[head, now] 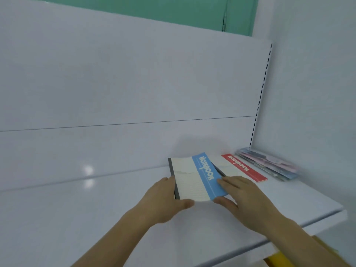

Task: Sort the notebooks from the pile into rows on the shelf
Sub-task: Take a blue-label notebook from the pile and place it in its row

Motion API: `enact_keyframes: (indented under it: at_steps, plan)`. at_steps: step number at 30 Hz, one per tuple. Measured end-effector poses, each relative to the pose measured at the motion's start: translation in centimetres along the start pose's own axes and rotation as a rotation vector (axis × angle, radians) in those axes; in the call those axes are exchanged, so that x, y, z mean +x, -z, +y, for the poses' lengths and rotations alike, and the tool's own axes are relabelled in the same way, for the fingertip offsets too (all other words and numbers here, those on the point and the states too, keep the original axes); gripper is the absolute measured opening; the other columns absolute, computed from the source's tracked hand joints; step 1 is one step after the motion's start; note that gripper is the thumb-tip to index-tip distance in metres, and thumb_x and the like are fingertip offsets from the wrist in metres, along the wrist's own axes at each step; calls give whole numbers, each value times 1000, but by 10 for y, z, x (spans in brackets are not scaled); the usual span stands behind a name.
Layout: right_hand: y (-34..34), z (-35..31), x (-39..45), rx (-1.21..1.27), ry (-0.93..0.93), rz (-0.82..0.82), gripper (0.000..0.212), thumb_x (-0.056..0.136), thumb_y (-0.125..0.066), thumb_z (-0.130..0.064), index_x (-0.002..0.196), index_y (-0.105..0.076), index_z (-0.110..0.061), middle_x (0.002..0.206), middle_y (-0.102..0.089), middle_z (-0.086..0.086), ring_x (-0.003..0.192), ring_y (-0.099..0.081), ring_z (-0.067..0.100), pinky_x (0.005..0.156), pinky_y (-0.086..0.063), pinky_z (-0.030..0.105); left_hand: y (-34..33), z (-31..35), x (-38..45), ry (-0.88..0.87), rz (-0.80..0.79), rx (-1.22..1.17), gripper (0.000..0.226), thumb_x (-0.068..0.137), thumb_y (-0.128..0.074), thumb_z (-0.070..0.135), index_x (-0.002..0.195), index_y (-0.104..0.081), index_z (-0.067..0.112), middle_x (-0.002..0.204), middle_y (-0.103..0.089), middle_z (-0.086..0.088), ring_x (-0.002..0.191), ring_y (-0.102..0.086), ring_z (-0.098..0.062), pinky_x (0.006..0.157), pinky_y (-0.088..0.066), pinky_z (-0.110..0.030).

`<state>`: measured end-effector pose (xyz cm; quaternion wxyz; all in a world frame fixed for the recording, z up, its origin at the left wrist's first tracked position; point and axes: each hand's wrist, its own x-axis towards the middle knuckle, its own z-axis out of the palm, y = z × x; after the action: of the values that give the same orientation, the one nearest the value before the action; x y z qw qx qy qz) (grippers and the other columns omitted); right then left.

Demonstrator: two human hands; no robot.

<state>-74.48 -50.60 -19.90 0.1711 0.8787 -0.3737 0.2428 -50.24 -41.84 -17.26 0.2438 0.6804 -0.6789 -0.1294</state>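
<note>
The blue-striped notebook [198, 178] lay flat on the white shelf [115, 218], cover up, its dark spine toward my left. I held it between both hands. My left hand [165, 199] gripped the spine edge, fingers curled round that side and the thumb lying along the near edge. My right hand [240, 193] rested on the blue stripe at the opposite edge, fingers extended flat over the cover, the thumb set against the near corner. The hold was therefore narrow on the left and flat and pressing on the right.

Immediately beyond my right hand, a red-striped notebook [242, 167] lay flat on the same shelf. The blue-striped cover overlapped its left margin, and my right fingers covered part of its near end. Whether the two covers touched could not be determined.

Farther out to the right of the grip, the pile of notebooks [269, 165] sat in the rear corner of the shelf, against the side wall. Its covers appeared pale pink and blue; blur obscured further detail.

Behind the grip rose the white back panel [125, 83], with a slotted upright [260, 97] at its right edge above the pile. A green wall [154, 8] showed above the panel. Below the shelf edge, near my right forearm, a yellow object [277, 259] was partly visible.
</note>
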Motion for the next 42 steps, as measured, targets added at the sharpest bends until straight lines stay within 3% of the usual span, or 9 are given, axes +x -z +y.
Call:
enact_keyframes:
  at_steps: [4,10,14,18,22,27,33,39,42]
  plan:
    - [-22,24,12,22,52,1,77,95,-19,-67,111,-72,-15,107,-72,-3,98,-66,17,87,-54,32,-19,3,21,36,-1,185,46,88,-59,62,115,-51,26,96,-45,8,90,-46,-11,72,-34,-23]
    - [-49,57,32,122,140,-151,80,93,-18,-71,108,-72,-15,98,-72,-5,106,-60,23,93,-52,37,-40,13,41,115,13,433,42,93,-46,66,96,-46,24,101,-56,1,93,-41,-16,76,-33,-27]
    - [-59,70,41,205,185,-231,84,87,-17,-78,117,-68,-19,104,-70,-7,116,-52,19,104,-41,31,-53,20,44,183,42,547,50,94,-41,66,111,-54,22,109,-59,2,109,-47,-22,91,-42,-33]
    - [-64,77,46,227,222,-228,69,87,-33,-72,110,-71,-19,93,-67,-6,108,-52,19,97,-45,32,-55,21,47,251,-1,471,54,92,-44,67,122,-56,23,111,-58,6,111,-45,-20,94,-43,-33]
    - [-59,82,49,256,255,-282,72,85,-24,-73,119,-67,-26,100,-62,-9,109,-46,14,99,-40,28,-54,21,48,276,-45,444,50,92,-45,67,114,-57,23,105,-57,7,106,-47,-18,89,-44,-32]
    - [-60,87,49,301,254,-293,74,84,-21,-73,119,-66,-27,104,-60,-11,108,-46,11,99,-38,25,-50,23,50,270,-54,421,58,91,-49,66,134,-54,28,125,-55,5,116,-45,-17,99,-42,-32]
    - [-57,87,52,240,279,-312,72,85,-19,-73,115,-66,-29,103,-62,-11,106,-47,11,99,-36,24,-42,19,48,228,-118,447,58,93,-47,63,142,-47,31,131,-53,7,121,-45,-17,101,-41,-33]
    - [-58,82,50,240,241,-303,67,86,-24,-71,115,-67,-27,103,-61,-11,103,-50,11,95,-42,26,-41,21,44,249,-156,493,50,97,-43,60,134,-51,27,125,-55,5,118,-48,-19,98,-44,-37]
    - [-55,81,49,233,240,-312,69,86,-24,-70,120,-64,-26,108,-61,-10,108,-49,11,99,-41,27,-45,20,41,248,-151,497,51,99,-39,57,137,-47,25,132,-51,4,127,-44,-19,103,-42,-39]
